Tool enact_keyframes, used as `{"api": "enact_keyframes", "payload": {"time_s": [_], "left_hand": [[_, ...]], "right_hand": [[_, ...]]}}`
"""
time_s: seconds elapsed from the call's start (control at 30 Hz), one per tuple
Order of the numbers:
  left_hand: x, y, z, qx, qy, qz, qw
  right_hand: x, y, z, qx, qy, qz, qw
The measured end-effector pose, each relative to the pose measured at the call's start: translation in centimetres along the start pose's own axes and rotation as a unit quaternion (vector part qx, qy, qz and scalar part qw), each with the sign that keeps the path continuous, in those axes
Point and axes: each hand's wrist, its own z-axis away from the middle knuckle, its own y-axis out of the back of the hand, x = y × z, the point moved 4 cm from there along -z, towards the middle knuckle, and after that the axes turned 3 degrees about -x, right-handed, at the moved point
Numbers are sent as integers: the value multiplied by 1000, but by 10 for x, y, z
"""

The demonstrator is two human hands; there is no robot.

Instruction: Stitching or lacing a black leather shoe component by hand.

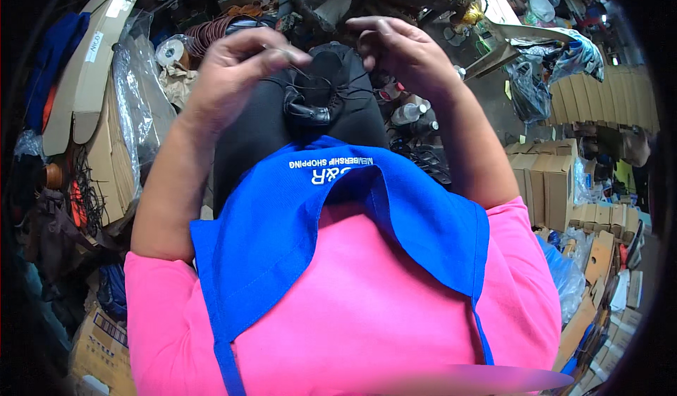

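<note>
A black shoe [310, 103] rests between my thighs, on my dark trousers. Thin dark thread [302, 78] runs from it up toward my left hand [243, 64], whose thumb and forefinger are pinched on the strand. My right hand [412, 54] is raised on the other side of the shoe, apart from it. Its lower fingers curl in while the forefinger points left; whatever they grip is too fine to make out. More loose dark strands [350, 91] lie across the shoe's right side. A blue apron [282, 184] covers my lap nearest me.
Cardboard pieces [88, 78] and clear plastic sheeting [141, 86] stand at the left, near a white spool [169, 52]. Small bottles [409, 112] sit right of my knees. Cardboard boxes [543, 177] and a plastic bag [530, 89] are farther right. Mixed clutter fills the far side.
</note>
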Motion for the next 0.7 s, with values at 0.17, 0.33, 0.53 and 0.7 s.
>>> {"api": "enact_keyframes", "payload": {"time_s": [0.17,0.33,0.53,0.7], "left_hand": [[-31,-14,16,-89,173,-94,976],[28,104,82,48,136,-637,757],[176,205,213,255,172,-804,508],[189,238,259,285,225,-858,363]], "right_hand": [[9,1,24,-169,-63,413,893],[19,109,58,-6,-175,600,781],[-38,262,163,237,-233,687,646],[-58,353,262,341,-303,704,545]]}}
